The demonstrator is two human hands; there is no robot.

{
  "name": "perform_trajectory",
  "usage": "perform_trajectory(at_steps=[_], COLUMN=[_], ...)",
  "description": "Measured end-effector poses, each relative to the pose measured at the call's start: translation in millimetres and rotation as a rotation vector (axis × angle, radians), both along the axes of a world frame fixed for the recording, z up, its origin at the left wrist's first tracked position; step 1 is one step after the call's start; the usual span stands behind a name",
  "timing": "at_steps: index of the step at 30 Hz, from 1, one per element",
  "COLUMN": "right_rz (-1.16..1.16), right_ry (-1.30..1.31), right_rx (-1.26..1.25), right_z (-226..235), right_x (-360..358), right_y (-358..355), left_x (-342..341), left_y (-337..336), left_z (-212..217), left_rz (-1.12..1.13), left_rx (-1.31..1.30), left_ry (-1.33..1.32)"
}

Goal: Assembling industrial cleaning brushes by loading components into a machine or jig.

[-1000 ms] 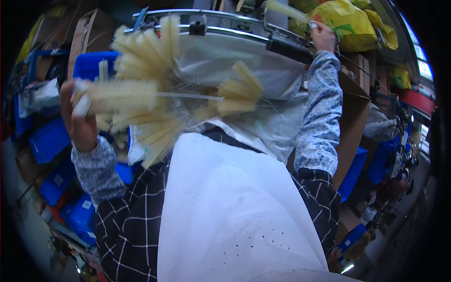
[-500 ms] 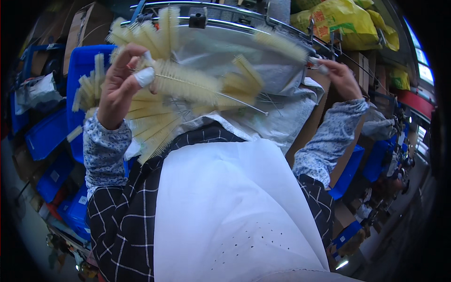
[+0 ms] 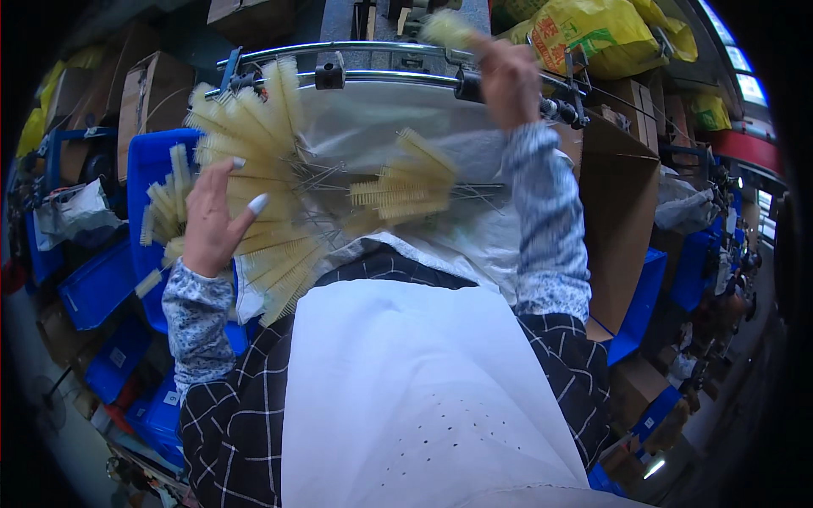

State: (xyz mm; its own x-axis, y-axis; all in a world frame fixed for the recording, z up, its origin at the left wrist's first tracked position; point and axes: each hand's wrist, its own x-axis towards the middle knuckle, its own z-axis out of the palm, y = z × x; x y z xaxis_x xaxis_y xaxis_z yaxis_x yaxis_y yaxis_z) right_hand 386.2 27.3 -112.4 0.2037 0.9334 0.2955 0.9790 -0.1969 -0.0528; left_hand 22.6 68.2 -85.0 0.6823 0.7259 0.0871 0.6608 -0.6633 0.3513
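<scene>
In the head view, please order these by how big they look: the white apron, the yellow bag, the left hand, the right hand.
1. white apron, nearest the camera
2. yellow bag
3. left hand and right hand: they look alike, so unranked

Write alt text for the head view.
A person's left hand presses on a fan of pale yellow bottle brushes with wire stems, while the right hand holds one brush up at a curved metal rail. Blue bins and cardboard boxes surround them.
</scene>
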Motion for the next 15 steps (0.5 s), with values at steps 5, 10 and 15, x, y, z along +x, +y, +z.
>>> perform_trajectory(at_steps=[5, 10, 15], right_rz=[-0.176, -0.158, -0.113], right_ry=[-0.043, -0.035, -0.007], right_rx=[-0.003, 0.024, 0.033], right_z=[-46.8, -51.7, -52.3], right_x=[52.1, 55.8, 55.9], right_y=[30.5, 36.3, 37.9], left_x=[-24.8, -26.2, -19.6], left_y=[-5.5, -0.2, -2.0], left_z=[-9.0, 0.5, 20.7], left_rz=[0.042, 0.025, 0.124], left_rx=[-0.357, -0.44, -0.396], left_ry=[0.095, -0.081, 0.013])
